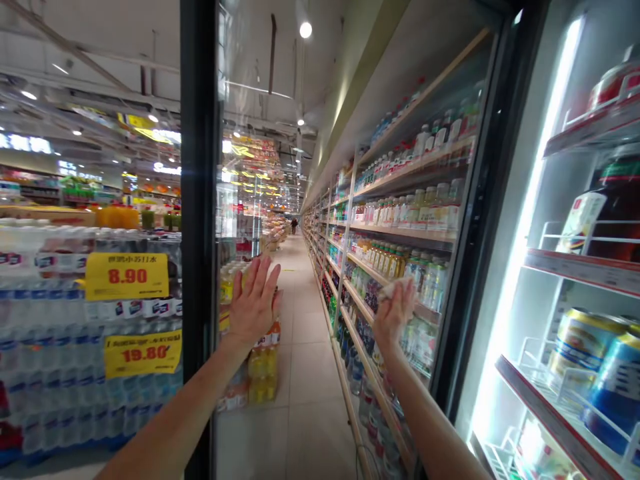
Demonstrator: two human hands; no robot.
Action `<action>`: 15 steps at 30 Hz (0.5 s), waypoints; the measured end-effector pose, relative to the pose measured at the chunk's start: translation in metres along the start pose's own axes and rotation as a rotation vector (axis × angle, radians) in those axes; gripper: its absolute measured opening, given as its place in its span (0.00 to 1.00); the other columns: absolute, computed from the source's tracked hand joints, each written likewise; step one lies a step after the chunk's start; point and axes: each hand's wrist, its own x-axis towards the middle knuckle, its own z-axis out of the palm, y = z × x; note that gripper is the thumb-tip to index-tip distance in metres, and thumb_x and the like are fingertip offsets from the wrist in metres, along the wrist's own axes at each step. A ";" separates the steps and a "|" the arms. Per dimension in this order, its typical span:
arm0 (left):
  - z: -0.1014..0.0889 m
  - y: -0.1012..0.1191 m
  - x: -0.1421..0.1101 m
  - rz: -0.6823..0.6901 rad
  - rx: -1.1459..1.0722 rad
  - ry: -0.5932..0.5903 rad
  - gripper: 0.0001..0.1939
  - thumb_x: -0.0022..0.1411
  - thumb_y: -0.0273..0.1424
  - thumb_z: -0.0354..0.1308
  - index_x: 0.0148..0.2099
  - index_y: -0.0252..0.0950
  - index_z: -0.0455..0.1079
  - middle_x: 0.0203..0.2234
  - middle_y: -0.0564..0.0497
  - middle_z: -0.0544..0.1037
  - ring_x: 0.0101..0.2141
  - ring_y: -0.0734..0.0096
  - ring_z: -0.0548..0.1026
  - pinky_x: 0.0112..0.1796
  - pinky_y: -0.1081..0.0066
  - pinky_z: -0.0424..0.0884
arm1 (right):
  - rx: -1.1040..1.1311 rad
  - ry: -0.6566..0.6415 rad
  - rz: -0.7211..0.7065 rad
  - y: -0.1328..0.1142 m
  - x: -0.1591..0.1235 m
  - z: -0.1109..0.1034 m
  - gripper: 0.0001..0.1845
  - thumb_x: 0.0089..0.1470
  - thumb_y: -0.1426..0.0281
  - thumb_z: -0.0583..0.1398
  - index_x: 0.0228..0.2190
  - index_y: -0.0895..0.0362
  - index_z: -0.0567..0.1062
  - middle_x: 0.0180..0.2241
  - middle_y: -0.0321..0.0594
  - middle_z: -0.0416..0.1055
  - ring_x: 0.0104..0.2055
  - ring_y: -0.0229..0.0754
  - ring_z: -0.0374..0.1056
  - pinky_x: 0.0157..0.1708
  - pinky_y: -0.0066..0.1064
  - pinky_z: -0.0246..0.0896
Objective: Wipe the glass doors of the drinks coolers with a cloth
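A glass fridge door with a black frame stands swung open before me, and the aisle and bottle shelves show through or in its pane. My left hand lies against the glass near the door's left side, fingers stretched out and holding nothing. On the right part of the pane, my right hand presses a small whitish cloth. Its fingers are bent over the cloth and slightly blurred. Part of the cloth is hidden beneath them.
At right, the lit fridge holds drink cans and a dark bottle behind wire guards. Packs of bottled water are stacked at left, under yellow price signs. Far down the aisle is a person.
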 end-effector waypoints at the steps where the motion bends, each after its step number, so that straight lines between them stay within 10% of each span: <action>1: 0.001 -0.001 0.000 0.003 -0.003 0.003 0.34 0.59 0.32 0.52 0.64 0.40 0.41 0.60 0.43 0.54 0.61 0.62 0.47 0.58 0.54 0.45 | 0.032 -0.062 -0.126 -0.024 -0.008 0.004 0.27 0.55 0.72 0.47 0.57 0.57 0.56 0.61 0.51 0.48 0.64 0.53 0.40 0.57 0.58 0.41; 6: 0.003 -0.003 0.000 0.006 -0.017 0.010 0.34 0.59 0.32 0.52 0.64 0.40 0.41 0.60 0.43 0.55 0.61 0.63 0.47 0.58 0.55 0.44 | 0.100 -0.298 -0.545 -0.056 -0.025 0.004 0.25 0.53 0.75 0.49 0.54 0.54 0.61 0.57 0.44 0.58 0.63 0.48 0.43 0.59 0.52 0.40; 11: 0.000 -0.001 -0.001 0.000 -0.018 -0.006 0.34 0.60 0.32 0.51 0.64 0.40 0.41 0.60 0.44 0.53 0.62 0.62 0.45 0.58 0.54 0.44 | -0.039 0.037 0.012 0.021 0.001 -0.010 0.26 0.55 0.72 0.47 0.56 0.60 0.58 0.60 0.54 0.50 0.63 0.52 0.43 0.56 0.57 0.42; 15: -0.001 0.000 0.000 -0.001 -0.017 -0.012 0.33 0.60 0.32 0.50 0.64 0.40 0.41 0.60 0.44 0.53 0.61 0.62 0.46 0.58 0.54 0.44 | -0.004 -0.030 -0.021 -0.016 -0.012 -0.004 0.27 0.55 0.72 0.48 0.57 0.59 0.56 0.61 0.52 0.47 0.64 0.52 0.40 0.57 0.58 0.40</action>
